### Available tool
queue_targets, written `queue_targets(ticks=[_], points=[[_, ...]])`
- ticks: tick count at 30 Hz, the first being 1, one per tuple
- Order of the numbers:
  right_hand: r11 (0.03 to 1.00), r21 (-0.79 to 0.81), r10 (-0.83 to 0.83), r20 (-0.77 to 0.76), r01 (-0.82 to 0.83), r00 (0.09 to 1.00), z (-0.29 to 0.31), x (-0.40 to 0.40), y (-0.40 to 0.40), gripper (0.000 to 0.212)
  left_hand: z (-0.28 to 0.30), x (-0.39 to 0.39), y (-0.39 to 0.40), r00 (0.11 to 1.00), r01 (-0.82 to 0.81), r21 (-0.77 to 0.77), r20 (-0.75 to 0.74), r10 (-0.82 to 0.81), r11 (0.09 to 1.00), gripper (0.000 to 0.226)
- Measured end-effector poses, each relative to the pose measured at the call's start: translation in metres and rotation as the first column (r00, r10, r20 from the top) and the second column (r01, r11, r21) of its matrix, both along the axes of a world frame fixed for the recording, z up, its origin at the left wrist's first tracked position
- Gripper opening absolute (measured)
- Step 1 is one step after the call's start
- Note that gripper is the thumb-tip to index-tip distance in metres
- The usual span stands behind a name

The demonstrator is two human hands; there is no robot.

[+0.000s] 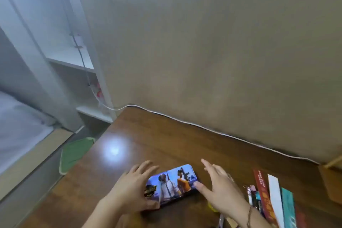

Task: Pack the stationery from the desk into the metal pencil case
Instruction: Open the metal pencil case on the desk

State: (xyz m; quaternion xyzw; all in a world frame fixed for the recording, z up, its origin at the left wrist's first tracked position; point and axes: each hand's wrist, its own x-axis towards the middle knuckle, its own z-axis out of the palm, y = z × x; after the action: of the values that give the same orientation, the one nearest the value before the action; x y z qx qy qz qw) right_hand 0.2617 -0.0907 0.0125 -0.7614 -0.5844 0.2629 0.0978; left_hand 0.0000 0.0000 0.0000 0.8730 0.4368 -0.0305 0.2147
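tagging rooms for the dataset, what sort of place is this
Probably a bedroom or dorm study corner: a wooden desk against a bare wall, white shelves beside it, and what looks like a bed at the left.

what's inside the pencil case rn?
Cannot tell: the pencil case lies on the desk with its printed lid closed, hiding the inside. The left hand and right hand sit at its two ends.

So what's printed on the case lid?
Two cartoon figures on a blue-purple background, on the case lid; head view.
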Motion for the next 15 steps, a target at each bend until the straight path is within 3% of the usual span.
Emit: queue_targets(ticks=[3,8,11,15], points=[[0.998,-0.063,0.013,0.09,-0.007,0.996,-0.039,-0.009,0.001,0.09,-0.042,-0.005,-0.001,1.0,-0.004,0.043,0.015,0.003,0.999,0.113],[0.997,0.08,-0.008,0.155,-0.004,0.988,-0.083,-0.02,-0.008,0.087,-0.098,-0.02,-0.01,0.962,-0.002,0.176,0.27,-0.046,0.984,0.1],[0.981,0.188,-0.075,0.167,0.043,0.983,-0.087,-0.02,-0.014,0.083,-0.108,-0.027,-0.009,0.922,-0.035,0.262,0.382,-0.07,0.965,0.091],[0.976,0.218,-0.049,0.174,0.01,0.984,-0.083,-0.027,-0.032,0.085,-0.104,-0.041,-0.015,0.906,-0.012,0.348,0.4,-0.137,0.937,0.083]])
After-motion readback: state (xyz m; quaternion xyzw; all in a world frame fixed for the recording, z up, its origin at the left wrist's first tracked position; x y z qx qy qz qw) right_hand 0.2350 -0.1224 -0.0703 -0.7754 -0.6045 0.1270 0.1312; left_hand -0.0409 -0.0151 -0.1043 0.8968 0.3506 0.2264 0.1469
